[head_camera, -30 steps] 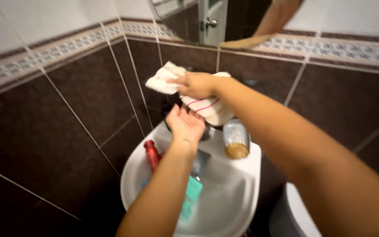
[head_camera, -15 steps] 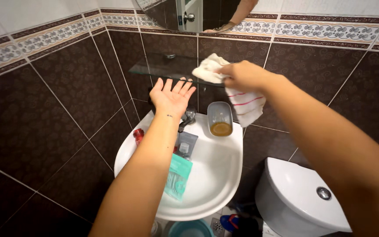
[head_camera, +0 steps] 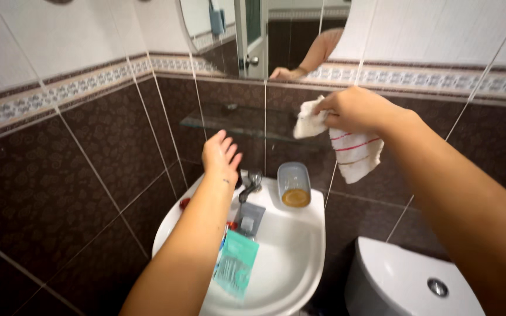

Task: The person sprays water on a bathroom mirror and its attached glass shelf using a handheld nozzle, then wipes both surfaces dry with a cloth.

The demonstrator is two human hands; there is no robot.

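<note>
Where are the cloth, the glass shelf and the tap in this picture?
cloth (head_camera: 355, 155): head view, on the striped part hanging below the right hand.
glass shelf (head_camera: 235, 126): head view, on its bare front part.
tap (head_camera: 252, 182): head view, on the metal spout.

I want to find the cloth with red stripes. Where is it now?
The cloth is in the right hand, upper centre-right of the head view, against the glass shelf and above the sink.

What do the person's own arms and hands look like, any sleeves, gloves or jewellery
Both forearms are bare, with no sleeves in view. Left hand and right hand wear no gloves, rings or watch. A small dark mark sits at the left wrist; too small to identify.
</note>
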